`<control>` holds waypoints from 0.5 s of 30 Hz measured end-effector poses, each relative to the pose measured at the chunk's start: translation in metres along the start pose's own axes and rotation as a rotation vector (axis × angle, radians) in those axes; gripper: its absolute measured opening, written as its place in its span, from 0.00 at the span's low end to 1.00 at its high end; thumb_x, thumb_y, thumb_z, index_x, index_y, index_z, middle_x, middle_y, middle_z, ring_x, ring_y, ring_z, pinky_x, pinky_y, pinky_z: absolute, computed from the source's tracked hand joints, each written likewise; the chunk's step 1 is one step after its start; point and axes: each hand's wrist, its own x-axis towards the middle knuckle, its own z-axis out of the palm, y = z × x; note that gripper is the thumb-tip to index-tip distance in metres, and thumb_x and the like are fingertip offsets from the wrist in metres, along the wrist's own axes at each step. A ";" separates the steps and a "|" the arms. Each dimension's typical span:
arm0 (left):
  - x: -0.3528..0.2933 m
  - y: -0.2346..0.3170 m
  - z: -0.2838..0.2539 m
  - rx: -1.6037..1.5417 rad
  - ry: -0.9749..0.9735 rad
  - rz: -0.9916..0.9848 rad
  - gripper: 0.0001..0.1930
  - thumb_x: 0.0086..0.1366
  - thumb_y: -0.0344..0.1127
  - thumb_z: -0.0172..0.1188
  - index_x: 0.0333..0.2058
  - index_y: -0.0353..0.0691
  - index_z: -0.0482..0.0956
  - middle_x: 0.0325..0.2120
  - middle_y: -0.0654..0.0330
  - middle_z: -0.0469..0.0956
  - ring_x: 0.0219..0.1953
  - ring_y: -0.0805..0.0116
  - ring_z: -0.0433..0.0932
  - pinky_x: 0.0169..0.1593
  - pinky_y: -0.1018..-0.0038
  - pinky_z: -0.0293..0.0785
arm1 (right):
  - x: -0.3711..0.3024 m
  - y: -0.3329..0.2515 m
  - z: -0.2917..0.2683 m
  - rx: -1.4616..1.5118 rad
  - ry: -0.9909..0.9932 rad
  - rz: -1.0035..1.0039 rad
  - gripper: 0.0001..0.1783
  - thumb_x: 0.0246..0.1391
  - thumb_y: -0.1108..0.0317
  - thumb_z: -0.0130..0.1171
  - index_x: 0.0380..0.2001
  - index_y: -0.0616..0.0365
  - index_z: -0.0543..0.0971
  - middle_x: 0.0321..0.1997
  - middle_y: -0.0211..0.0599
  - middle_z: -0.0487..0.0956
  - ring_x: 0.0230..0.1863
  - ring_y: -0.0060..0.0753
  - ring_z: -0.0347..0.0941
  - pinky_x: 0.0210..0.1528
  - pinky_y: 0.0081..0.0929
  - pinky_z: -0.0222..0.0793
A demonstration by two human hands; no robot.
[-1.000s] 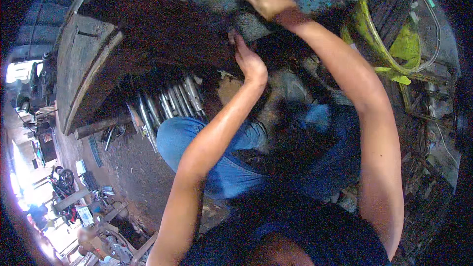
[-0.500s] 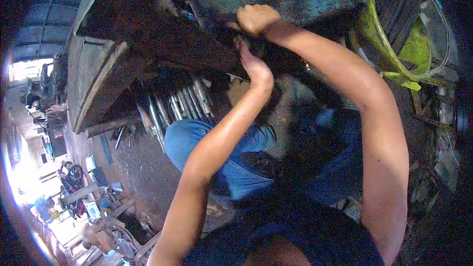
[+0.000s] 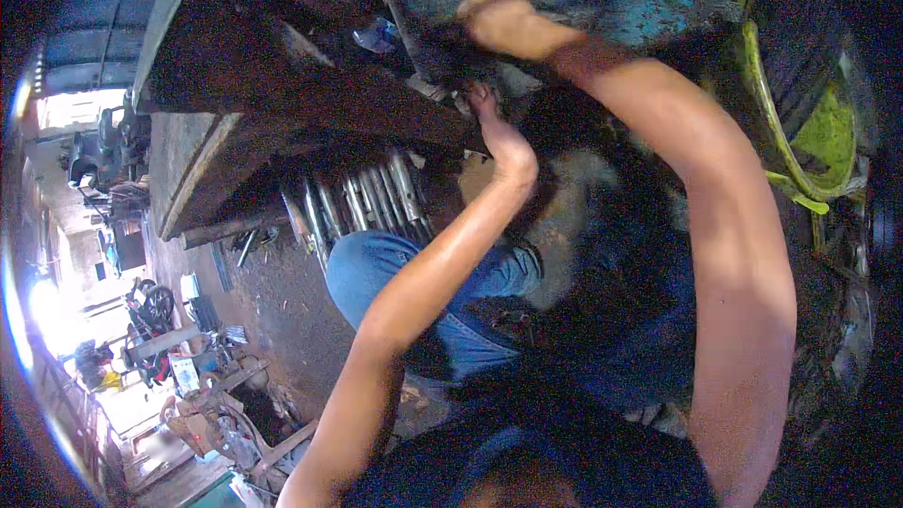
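Observation:
My right hand (image 3: 508, 24) is closed, knuckles up, over the worn grey-blue surface (image 3: 649, 9) at the far side. Motion blurs it, and whatever its fingers grip is hidden. Lower and slightly left, my left hand (image 3: 487, 111) reaches into a dark hollow beside the edge of a dark bench-like structure (image 3: 329, 94). Its fingers look stretched out and rest near a small pale piece (image 3: 428, 87); nothing can be seen held in them. A blue-and-clear object (image 3: 378, 36) lies on the structure, left of both hands.
Several shiny metal tubes (image 3: 362, 202) stand below the structure, beside my bent knee in jeans (image 3: 372, 259). At the right is a yellow-green bucket-like container (image 3: 828, 141) with dark strands. A cluttered, brightly lit floor with a wheel (image 3: 155, 301) lies to the left.
My right hand has lifted away from the left, up and to the far side. The left hand has shifted slightly down and right. The whole view has turned a little.

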 end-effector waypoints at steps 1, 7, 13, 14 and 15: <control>0.003 -0.002 0.000 -0.052 -0.012 -0.010 0.21 0.64 0.38 0.35 0.53 0.33 0.57 0.52 0.59 0.58 0.55 0.68 0.55 0.60 0.73 0.45 | 0.002 0.000 -0.002 -0.066 0.076 -0.088 0.18 0.48 0.55 0.48 0.24 0.62 0.74 0.28 0.45 0.76 0.33 0.47 0.73 0.34 0.37 0.70; 0.002 -0.011 0.001 -0.105 0.017 -0.106 0.19 0.64 0.39 0.35 0.50 0.35 0.59 0.50 0.58 0.60 0.54 0.67 0.56 0.59 0.71 0.47 | 0.000 -0.005 -0.007 0.251 -0.086 -0.108 0.16 0.46 0.62 0.48 0.38 0.56 0.72 0.37 0.47 0.73 0.38 0.48 0.72 0.37 0.39 0.69; 0.015 -0.018 -0.003 -0.033 0.013 0.049 0.17 0.64 0.40 0.37 0.46 0.37 0.63 0.42 0.61 0.64 0.46 0.69 0.60 0.54 0.73 0.52 | 0.007 -0.006 0.005 -0.079 0.016 0.037 0.08 0.43 0.66 0.49 0.28 0.57 0.71 0.31 0.44 0.74 0.36 0.49 0.70 0.37 0.37 0.68; 0.014 -0.016 -0.004 0.035 0.007 0.014 0.16 0.64 0.41 0.37 0.45 0.37 0.63 0.40 0.62 0.64 0.44 0.70 0.60 0.52 0.73 0.53 | 0.009 -0.004 0.005 -0.056 -0.068 0.014 0.08 0.43 0.66 0.49 0.28 0.57 0.71 0.31 0.44 0.74 0.36 0.49 0.70 0.37 0.37 0.68; 0.012 -0.014 -0.003 0.030 0.002 0.016 0.16 0.64 0.41 0.37 0.45 0.37 0.63 0.40 0.62 0.64 0.44 0.70 0.60 0.52 0.73 0.53 | 0.008 -0.006 0.006 -0.029 0.110 -0.090 0.08 0.42 0.66 0.49 0.27 0.57 0.71 0.28 0.45 0.74 0.33 0.50 0.71 0.35 0.38 0.68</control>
